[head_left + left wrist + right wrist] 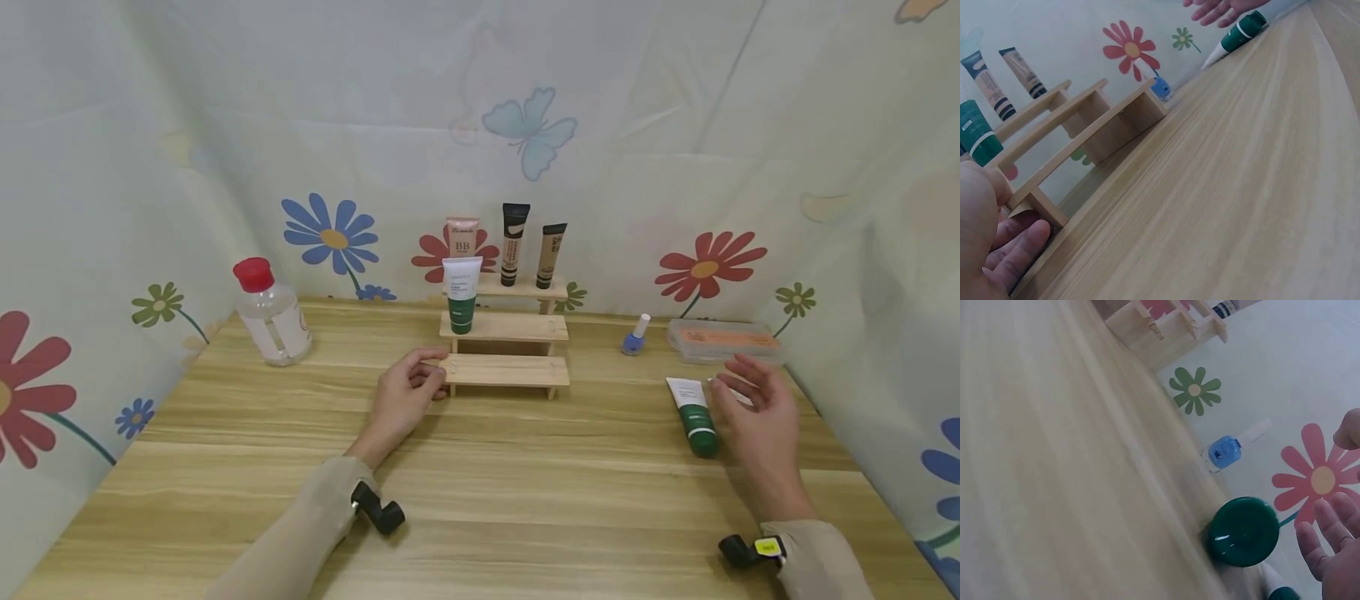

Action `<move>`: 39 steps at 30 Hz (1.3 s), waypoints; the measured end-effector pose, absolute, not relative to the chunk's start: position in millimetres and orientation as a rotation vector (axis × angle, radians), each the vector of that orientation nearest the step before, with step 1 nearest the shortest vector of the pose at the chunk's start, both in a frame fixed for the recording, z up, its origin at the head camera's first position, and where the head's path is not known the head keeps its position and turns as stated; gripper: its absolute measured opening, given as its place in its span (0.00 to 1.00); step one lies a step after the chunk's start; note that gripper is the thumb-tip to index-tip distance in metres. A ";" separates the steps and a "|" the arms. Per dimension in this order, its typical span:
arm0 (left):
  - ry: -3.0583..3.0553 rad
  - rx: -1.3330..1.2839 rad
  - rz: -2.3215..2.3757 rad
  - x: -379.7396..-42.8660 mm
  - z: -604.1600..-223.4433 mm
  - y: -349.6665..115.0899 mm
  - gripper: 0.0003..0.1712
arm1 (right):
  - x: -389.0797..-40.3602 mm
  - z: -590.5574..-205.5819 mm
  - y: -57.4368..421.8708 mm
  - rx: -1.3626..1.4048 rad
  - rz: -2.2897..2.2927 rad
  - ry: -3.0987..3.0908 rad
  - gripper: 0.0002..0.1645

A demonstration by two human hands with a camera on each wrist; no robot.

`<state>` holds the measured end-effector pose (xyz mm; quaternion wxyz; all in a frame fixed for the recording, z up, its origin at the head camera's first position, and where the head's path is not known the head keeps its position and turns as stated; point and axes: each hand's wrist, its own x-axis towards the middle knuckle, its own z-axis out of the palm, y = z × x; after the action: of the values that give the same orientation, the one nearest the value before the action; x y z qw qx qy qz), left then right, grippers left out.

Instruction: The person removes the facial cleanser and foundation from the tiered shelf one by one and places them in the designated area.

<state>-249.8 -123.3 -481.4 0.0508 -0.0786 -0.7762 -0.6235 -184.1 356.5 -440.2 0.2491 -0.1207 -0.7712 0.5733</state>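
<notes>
At the left end of a three-step wooden stand (504,371), my left hand (402,398) pinches the lowest step between thumb and fingers; the left wrist view shows its fingers by the step's leg. A white-and-green tube (461,293) stands on the middle step. On the top step are a pink BB tube (463,236), a black-topped beige tube (513,246) and a smaller tan tube (552,256). Fingers spread and relaxed, my right hand (763,425) hovers beside a lying white-and-green tube (693,417). It partly hides a second lying tube (1284,594).
A clear bottle with a red cap (273,321) stands at the left. Right of the stand is a blue nail polish bottle (634,336) with a white cap. A clear plastic case with orange contents (726,342) lies at the back right. Flowered cloth (637,150) hangs around the table.
</notes>
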 end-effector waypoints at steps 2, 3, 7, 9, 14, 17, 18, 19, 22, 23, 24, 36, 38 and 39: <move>-2.363 -0.236 -1.902 -249.8 -481.7 -123.8 0.16 | -186.5 -436.1 354.6 -0.291 1.594 -2.054 0.34; -2.362 -0.237 -1.905 -249.7 -481.7 -123.8 0.16 | -187.8 -434.1 353.5 -0.275 1.608 -2.038 0.34; -2.366 -0.239 -1.909 -249.8 -481.9 -124.2 0.16 | -194.5 -426.4 346.0 -0.216 1.664 -1.993 0.35; -2.365 -0.242 -1.906 -249.8 -481.5 -124.2 0.16 | -198.2 -422.7 340.3 -0.188 1.664 -2.010 0.35; -2.365 -0.240 -1.904 -250.1 -481.2 -124.4 0.16 | -208.1 -415.9 321.8 -0.061 1.631 -2.031 0.34; -2.362 -0.241 -1.905 -250.0 -480.7 -124.1 0.16 | -215.1 -411.0 309.1 0.022 1.658 -1.994 0.33; -2.360 -0.244 -1.905 -249.8 -480.5 -124.0 0.15 | -217.6 -409.1 304.5 0.045 1.673 -1.984 0.33; -2.358 -0.246 -1.906 -249.6 -480.2 -124.1 0.15 | -220.0 -407.2 299.8 0.068 1.681 -1.978 0.33; -2.354 -0.247 -1.904 -249.7 -480.5 -124.1 0.15 | -226.7 -400.9 285.0 0.125 1.719 -1.958 0.33; -2.355 -0.246 -1.903 -249.7 -480.5 -124.2 0.15 | -228.9 -399.0 280.0 0.139 1.709 -1.967 0.33; -2.355 -0.247 -1.902 -249.8 -480.7 -124.3 0.15 | -231.0 -397.4 274.8 0.155 1.699 -1.975 0.33; -2.361 -0.238 -1.903 -250.0 -480.0 -123.9 0.15 | -256.2 -392.1 210.0 0.319 1.765 -2.016 0.32; -2.364 -0.238 -1.903 -250.1 -480.3 -124.0 0.15 | -260.0 -391.6 199.0 0.361 1.802 -1.997 0.32; -2.366 -0.236 -1.903 -250.1 -480.7 -124.1 0.15 | -261.7 -391.1 193.4 0.377 1.817 -1.992 0.33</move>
<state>-250.1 -124.1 -480.7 0.0479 -0.0775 -0.7760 -0.6241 -261.7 193.4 -391.1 0.2081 0.1353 -0.7157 0.6529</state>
